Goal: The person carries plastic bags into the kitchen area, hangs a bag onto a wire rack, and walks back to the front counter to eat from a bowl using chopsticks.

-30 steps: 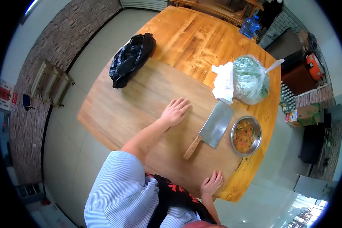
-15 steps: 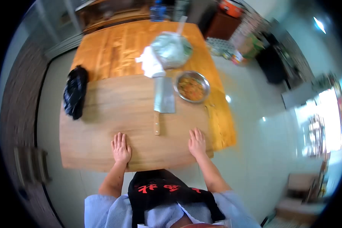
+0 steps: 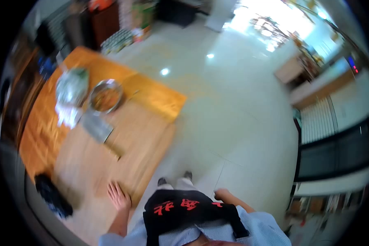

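Observation:
My left hand (image 3: 119, 196) lies flat on the wooden board (image 3: 139, 135), fingers stretched and slightly spread, holding nothing. Off the table, my right hand (image 3: 222, 195) hangs beside my black apron (image 3: 184, 205) above the floor; its fingers are foreshortened and blurred. The cleaver (image 3: 97, 128) rests on the board beyond my left hand, its wooden handle angled toward me. Close to the blade stands a metal bowl (image 3: 119, 95) with an orange-brown chopped mixture. A white cloth or bag (image 3: 68, 115) and a filled plastic bag (image 3: 71, 87) are beside it.
A black plastic bag (image 3: 53, 196) sits at the board's left edge. The board lies on an orange wooden table (image 3: 162, 98). Pale tiled floor (image 3: 229, 119) stretches to the right, toward a dark-fronted cabinet or appliance (image 3: 336, 149). Boxes and bags stand by the far wall.
My view and body have turned to the right, so the table now appears on the left. My right hand has come off the board; my left hand stays flat on it.

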`<state>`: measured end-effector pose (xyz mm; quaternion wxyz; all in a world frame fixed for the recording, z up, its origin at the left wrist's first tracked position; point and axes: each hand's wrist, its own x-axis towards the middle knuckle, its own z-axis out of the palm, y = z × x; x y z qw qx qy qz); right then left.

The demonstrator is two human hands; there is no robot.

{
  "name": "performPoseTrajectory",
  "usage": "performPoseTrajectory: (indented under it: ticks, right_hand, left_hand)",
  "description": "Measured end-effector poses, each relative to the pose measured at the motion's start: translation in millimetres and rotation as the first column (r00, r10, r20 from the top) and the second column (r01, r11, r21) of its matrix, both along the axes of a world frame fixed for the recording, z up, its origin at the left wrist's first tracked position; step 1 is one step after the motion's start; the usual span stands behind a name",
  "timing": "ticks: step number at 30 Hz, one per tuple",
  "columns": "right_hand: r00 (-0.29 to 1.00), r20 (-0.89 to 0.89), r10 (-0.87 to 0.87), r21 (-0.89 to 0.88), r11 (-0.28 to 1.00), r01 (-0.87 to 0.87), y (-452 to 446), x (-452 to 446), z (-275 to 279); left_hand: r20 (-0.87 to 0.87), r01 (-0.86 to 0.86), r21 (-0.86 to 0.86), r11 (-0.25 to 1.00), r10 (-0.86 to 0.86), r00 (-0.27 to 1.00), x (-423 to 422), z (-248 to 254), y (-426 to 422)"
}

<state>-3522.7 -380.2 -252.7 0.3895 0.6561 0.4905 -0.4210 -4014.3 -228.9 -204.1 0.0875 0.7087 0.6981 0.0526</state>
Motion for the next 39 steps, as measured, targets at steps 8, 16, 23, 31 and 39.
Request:
performPoseTrajectory:
  ticks: [8, 16, 23, 31, 39]
  right_hand:
    - [0.838, -0.354, -0.416, 0.315, 0.79, 0.525, -158, 16, -27]
    - [0.453, -0.505, -0.735, 0.35, 0.306, 0.886, -309, 69, -43]
    - [-0.122, -0.117, -0.986, 0.218, -0.145, 0.965, -580, 34, -28]
    - [-0.688, -0.082, -0.721, 0.219, -0.687, 0.693, -671, -50, -33]
    - [-0.923, -0.103, -0.37, 0.214, -0.915, 0.342, -733, -12, -17]
  left_hand:
    - [0.075, 0.764, -0.299, 0.572, -0.784, 0.616, 147, -50, 3]
    - [0.786, 0.914, -0.399, 0.069, -0.488, 0.38, 423, -45, -76]
    - [0.87, 0.532, -0.493, -0.689, -0.405, 0.282, 572, -78, -185]
    - [0.491, 0.345, -0.867, -0.359, -0.728, 0.478, 732, -183, -245]
    - [0.114, 0.492, -0.75, -0.441, -0.82, -0.561, 1002, -158, -469]
